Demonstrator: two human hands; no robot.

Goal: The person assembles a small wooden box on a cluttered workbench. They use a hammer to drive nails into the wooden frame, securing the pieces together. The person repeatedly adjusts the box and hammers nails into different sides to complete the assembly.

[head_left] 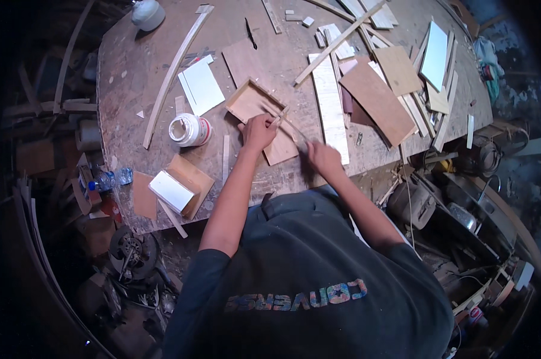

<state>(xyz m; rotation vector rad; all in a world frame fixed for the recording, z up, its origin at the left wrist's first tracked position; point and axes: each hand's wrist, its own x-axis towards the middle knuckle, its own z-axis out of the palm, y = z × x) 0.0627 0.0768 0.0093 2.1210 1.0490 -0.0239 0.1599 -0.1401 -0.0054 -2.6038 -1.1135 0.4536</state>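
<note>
In the head view, the right hand is closed around the near end of a slim tool, which slants away from it toward the left hand; motion blur hides what kind of tool it is. The left hand's fingers are bent at the near edge of a shallow wooden box; I cannot tell whether they pinch its wall or only press on it. The box lies just beyond the left hand, and a brown board shows between the two hands. Left of the left hand stands an open white jar, with a white panel farther off behind it. A long pale board lies just beyond the right hand, and a brown panel to its right, all on the worn workbench.
</note>
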